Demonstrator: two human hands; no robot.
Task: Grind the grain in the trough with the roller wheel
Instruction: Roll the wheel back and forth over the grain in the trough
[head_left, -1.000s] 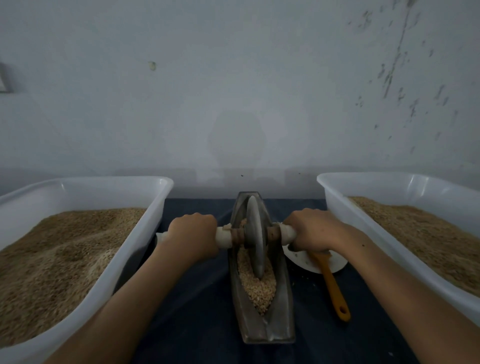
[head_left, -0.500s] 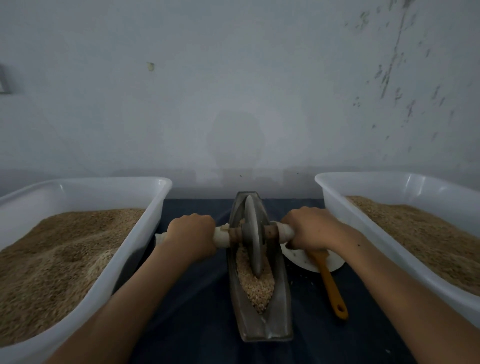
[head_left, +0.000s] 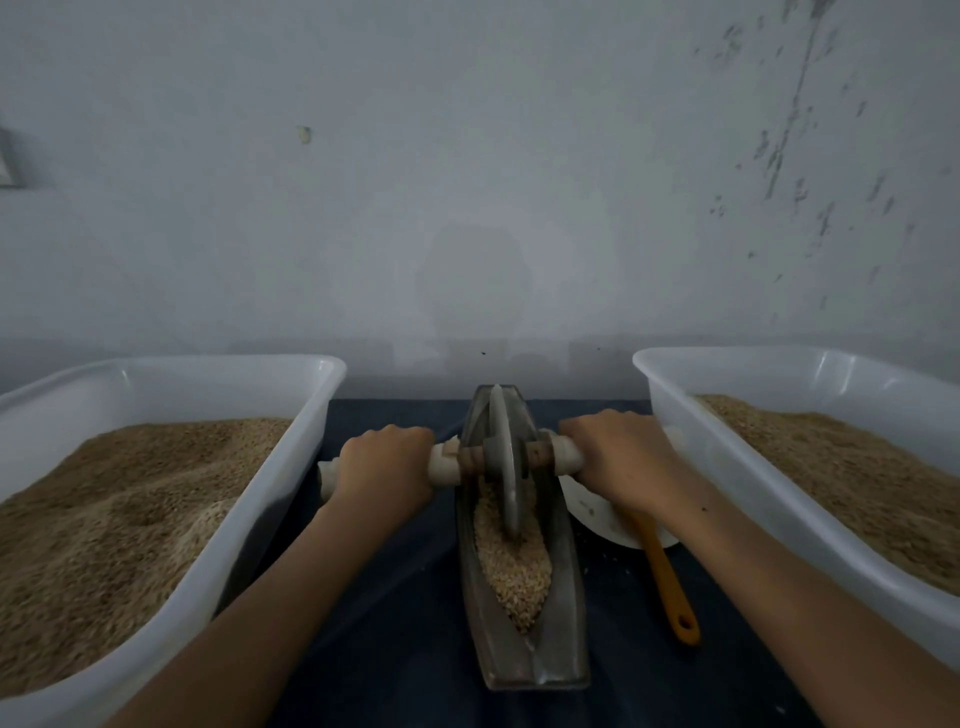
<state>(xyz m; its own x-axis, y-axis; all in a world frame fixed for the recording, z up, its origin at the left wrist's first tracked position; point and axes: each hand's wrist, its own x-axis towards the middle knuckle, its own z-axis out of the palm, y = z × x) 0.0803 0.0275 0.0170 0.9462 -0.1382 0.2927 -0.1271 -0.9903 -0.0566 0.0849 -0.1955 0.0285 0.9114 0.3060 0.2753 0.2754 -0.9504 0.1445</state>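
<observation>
A boat-shaped metal trough (head_left: 563, 644) lies lengthwise on the dark cloth in the middle. Pale grain (head_left: 514, 566) fills its groove. A grey roller wheel (head_left: 503, 457) stands upright in the far half of the trough, its lower rim sunk in the grain. A white-wrapped axle handle (head_left: 444, 462) runs through the wheel to both sides. My left hand (head_left: 382, 462) grips the left end of the handle. My right hand (head_left: 621, 457) grips the right end.
Two white plastic tubs of brown grain flank the trough, the left tub (head_left: 291, 467) and the right tub (head_left: 737, 457). A white dish (head_left: 597, 514) with an orange-handled spoon (head_left: 667, 582) lies just right of the trough. A grey wall rises right behind.
The wheel has rolled a little toward the far end of the trough, and both hands moved away from me with it.
</observation>
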